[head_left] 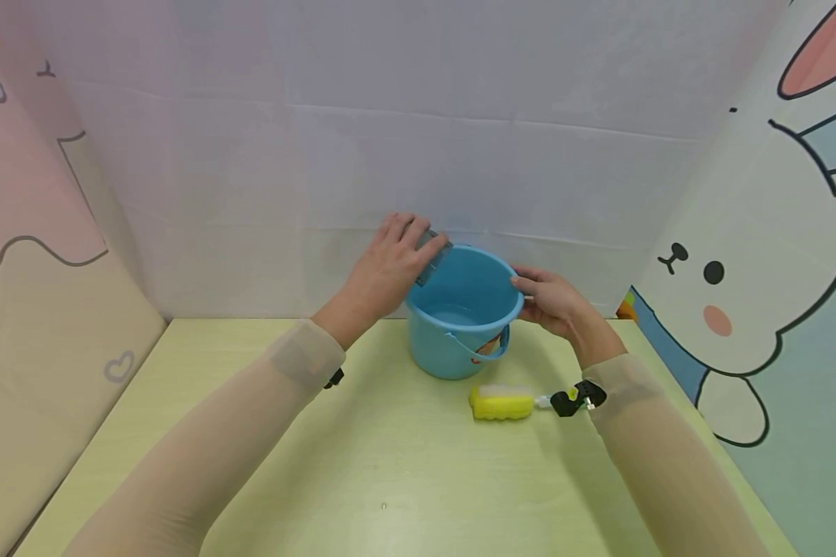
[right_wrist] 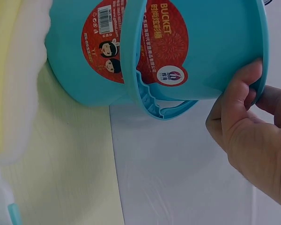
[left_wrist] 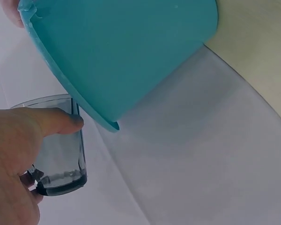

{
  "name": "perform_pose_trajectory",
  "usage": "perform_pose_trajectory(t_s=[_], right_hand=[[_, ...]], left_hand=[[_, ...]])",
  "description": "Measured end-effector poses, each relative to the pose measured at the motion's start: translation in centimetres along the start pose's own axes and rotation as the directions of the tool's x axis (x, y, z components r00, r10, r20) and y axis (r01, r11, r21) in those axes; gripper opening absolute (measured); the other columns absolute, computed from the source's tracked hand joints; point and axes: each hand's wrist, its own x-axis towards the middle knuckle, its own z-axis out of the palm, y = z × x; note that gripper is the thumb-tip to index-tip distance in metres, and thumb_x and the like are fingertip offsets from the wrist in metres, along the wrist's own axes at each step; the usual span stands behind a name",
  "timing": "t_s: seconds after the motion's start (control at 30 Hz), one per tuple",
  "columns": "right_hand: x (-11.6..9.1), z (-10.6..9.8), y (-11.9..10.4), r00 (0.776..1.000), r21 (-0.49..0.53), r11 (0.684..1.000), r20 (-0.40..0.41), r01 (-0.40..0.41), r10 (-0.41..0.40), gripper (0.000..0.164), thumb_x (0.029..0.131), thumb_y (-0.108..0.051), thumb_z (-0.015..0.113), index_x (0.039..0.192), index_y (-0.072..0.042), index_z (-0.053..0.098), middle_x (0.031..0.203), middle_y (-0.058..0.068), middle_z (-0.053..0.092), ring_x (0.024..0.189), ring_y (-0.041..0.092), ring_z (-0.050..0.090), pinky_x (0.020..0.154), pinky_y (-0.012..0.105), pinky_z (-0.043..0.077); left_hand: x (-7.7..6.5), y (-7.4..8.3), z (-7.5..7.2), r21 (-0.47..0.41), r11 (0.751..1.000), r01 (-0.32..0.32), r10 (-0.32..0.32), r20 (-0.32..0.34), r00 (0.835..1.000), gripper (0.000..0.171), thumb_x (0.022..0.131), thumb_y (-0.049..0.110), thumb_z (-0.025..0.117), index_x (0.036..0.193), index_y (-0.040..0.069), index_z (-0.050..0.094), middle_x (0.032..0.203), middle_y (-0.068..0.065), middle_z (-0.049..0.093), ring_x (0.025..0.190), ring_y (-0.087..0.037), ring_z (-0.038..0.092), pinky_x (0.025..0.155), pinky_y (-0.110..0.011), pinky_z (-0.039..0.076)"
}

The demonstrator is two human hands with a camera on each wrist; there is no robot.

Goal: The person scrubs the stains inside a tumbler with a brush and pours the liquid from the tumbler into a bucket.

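Observation:
A blue plastic bucket [head_left: 453, 348] stands on the table, its handle [head_left: 491, 357] hanging down at the front. My left hand [head_left: 393, 259] grips a clear glass [left_wrist: 61, 152] at the bucket's left rim; the head view shows it tilted there. In the left wrist view the thumb lies across the glass, whose upper part meets the rim. On the other side, my right hand [head_left: 550, 302] pinches the bucket's right rim between thumb and fingers, as the right wrist view [right_wrist: 253, 122] shows. Some clear liquid seems to lie at the bucket's bottom.
A yellow and white sponge brush [head_left: 501, 404] lies on the table [head_left: 362, 480] in front of the bucket, its handle passing under the right wrist's camera. A pale cloth wall [head_left: 251, 193] rises right behind the bucket, and printed panels [head_left: 759, 309] flank the sides.

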Motion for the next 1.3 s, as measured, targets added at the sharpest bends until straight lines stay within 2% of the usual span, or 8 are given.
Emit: perform_pose_trajectory(t_s=[0.17,0.43,0.53,0.7,0.8,0.93,1.1,1.3], right_hand=[[0.0,0.0,0.0,1.000,-0.002,1.000,-0.003,0.001,-0.001,0.059,0.115,-0.021,0.049,0.169,-0.011,0.026,0.160,0.022,0.041,0.114,0.027,0.066,0.083,0.027,0.061],[0.0,0.0,0.1,1.000,-0.003,1.000,-0.004,0.002,-0.002,0.059,0.115,-0.021,0.048,0.169,-0.011,0.026,0.161,0.021,0.040,0.118,0.029,0.064,0.084,0.027,0.061],[0.0,0.1,0.1,1.000,0.003,1.000,-0.001,0.001,-0.001,0.059,0.115,-0.021,0.048,0.169,-0.011,0.027,0.161,0.021,0.040,0.121,0.031,0.062,0.084,0.027,0.061],[0.0,0.1,0.0,1.000,0.008,1.000,0.000,-0.002,0.002,0.058,0.115,-0.020,0.048,0.169,-0.011,0.027,0.159,0.021,0.040,0.121,0.032,0.062,0.084,0.027,0.061],[0.0,0.1,0.0,1.000,0.007,1.000,-0.001,-0.002,0.002,0.058,0.115,-0.021,0.048,0.169,-0.011,0.027,0.159,0.021,0.041,0.120,0.031,0.063,0.084,0.027,0.061],[0.1,0.1,0.0,1.000,0.005,1.000,0.002,0.000,0.000,0.058,0.115,-0.021,0.048,0.169,-0.011,0.028,0.159,0.021,0.041,0.119,0.031,0.064,0.084,0.027,0.061],[0.1,0.1,0.0,1.000,0.005,1.000,0.004,0.003,-0.003,0.058,0.115,-0.021,0.048,0.169,-0.011,0.028,0.159,0.021,0.041,0.122,0.032,0.063,0.084,0.028,0.061],[0.1,0.1,0.0,1.000,0.011,1.000,0.000,-0.003,0.003,0.057,0.115,-0.021,0.048,0.168,-0.012,0.029,0.159,0.020,0.041,0.119,0.030,0.064,0.084,0.028,0.061]], left_hand=[[-0.1,0.0,0.2,0.015,1.000,-0.009,0.009,-0.001,1.000,0.058,0.096,-0.009,0.066,0.150,0.012,0.057,0.143,-0.020,0.050,0.137,-0.041,0.043,0.122,-0.058,0.033],[-0.4,0.0,0.5,-0.057,0.997,0.049,-0.051,-0.045,0.998,0.049,0.102,-0.008,0.057,0.148,0.011,0.058,0.138,-0.021,0.053,0.132,-0.041,0.045,0.118,-0.053,0.037],[-0.5,0.0,0.4,-0.106,0.990,0.095,-0.100,-0.039,0.994,0.055,0.096,-0.004,0.067,0.149,0.010,0.057,0.139,-0.022,0.052,0.132,-0.041,0.045,0.116,-0.052,0.038],[-0.7,0.0,0.2,-0.186,0.966,0.178,-0.182,-0.004,0.983,0.079,0.084,0.012,0.091,0.152,0.010,0.052,0.144,-0.021,0.050,0.134,-0.041,0.044,0.115,-0.051,0.041],[-0.8,0.0,0.2,-0.249,0.941,0.228,-0.231,0.019,0.973,0.084,0.082,0.016,0.094,0.153,0.011,0.050,0.144,-0.020,0.049,0.134,-0.041,0.045,0.113,-0.051,0.043],[-1.0,0.1,0.2,-0.343,0.893,0.291,-0.297,0.037,0.954,0.086,0.082,0.016,0.094,0.154,0.010,0.048,0.142,-0.018,0.048,0.133,-0.040,0.046,0.109,-0.050,0.046],[-1.3,0.4,0.0,-0.431,0.837,0.336,-0.356,0.038,0.934,0.086,0.082,0.016,0.094,0.154,0.009,0.048,0.143,-0.018,0.049,0.133,-0.040,0.045,0.103,-0.049,0.051],[-1.5,0.7,-0.3,-0.536,0.744,0.399,-0.437,0.061,0.897,0.086,0.082,0.017,0.093,0.154,0.009,0.048,0.143,-0.017,0.048,0.132,-0.037,0.046,0.104,-0.049,0.052]])
